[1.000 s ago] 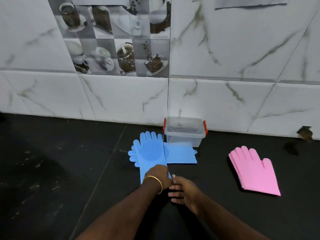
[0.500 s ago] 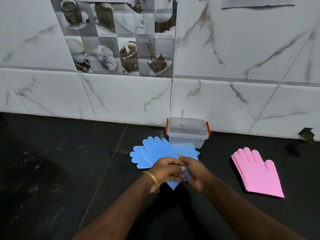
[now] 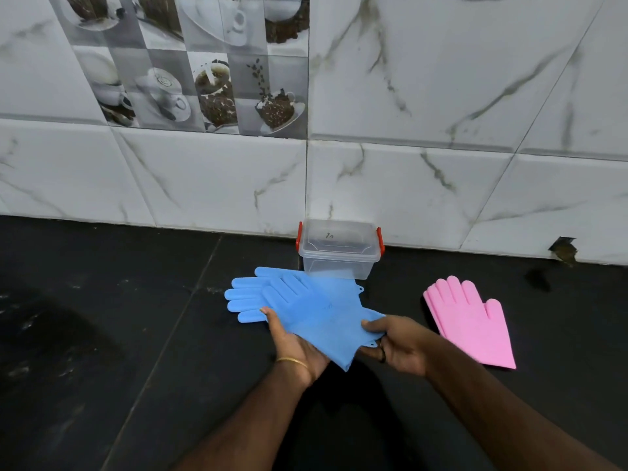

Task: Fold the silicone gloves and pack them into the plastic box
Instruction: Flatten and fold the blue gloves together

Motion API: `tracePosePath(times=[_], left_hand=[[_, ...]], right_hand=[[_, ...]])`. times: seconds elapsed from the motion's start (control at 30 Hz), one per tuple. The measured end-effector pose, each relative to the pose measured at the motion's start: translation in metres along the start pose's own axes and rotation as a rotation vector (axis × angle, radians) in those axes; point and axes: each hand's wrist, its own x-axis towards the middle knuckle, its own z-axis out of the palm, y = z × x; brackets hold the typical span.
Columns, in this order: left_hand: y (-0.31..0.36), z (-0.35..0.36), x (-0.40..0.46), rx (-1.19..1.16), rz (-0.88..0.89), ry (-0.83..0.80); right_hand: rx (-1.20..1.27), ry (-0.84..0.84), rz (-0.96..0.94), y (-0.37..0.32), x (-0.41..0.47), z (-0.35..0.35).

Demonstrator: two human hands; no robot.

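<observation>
A blue silicone glove (image 3: 316, 311) is lifted off the black counter, fingers pointing up and left. My left hand (image 3: 292, 345) grips its near left edge with the thumb on top. My right hand (image 3: 397, 345) pinches its cuff at the right. A second blue glove (image 3: 243, 299) lies under it, its fingers sticking out to the left. The clear plastic box (image 3: 339, 249) with red clips and its lid on stands against the wall just behind the blue gloves. Pink gloves (image 3: 470, 321) lie flat in a stack to the right.
The black counter (image 3: 102, 317) runs along a white marble-tiled wall (image 3: 424, 185). A chipped hole (image 3: 564, 251) marks the wall base at the far right, with a dark stain below it.
Both hands took hold of the top blue glove, raised it off the counter and turned it so its fingers point up-left. The camera view moved closer.
</observation>
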Motion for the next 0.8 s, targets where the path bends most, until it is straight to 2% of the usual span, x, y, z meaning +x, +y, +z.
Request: tracePosePath(times=[0.17,0.27,0.37,0.43,0.6,0.8], left_hand=[[0.017,-0.004,0.018,-0.057,0.179,0.02],[0.019,-0.007,0.019,0.047,0.139,0.091],[0.011,-0.019,0.015,0.309,0.066,0.299],[0.007,-0.032,0.006,0.392,0.036,0.38],[0.01,-0.051,-0.028,0.486,0.051,0.4],[0.022,-0.059,-0.053,0.69,-0.09,0.424]], right_hand=[[-0.066,0.045,0.117,-0.003,-0.014,-0.05],[-0.188,0.04,0.182,-0.006,-0.019,-0.073],[-0.33,0.06,0.213,-0.01,-0.017,-0.089],[-0.432,0.114,0.206,-0.012,-0.012,-0.096],[-0.668,0.224,0.131,-0.013,-0.002,-0.1],[-0.849,0.273,0.091,-0.016,0.003,-0.107]])
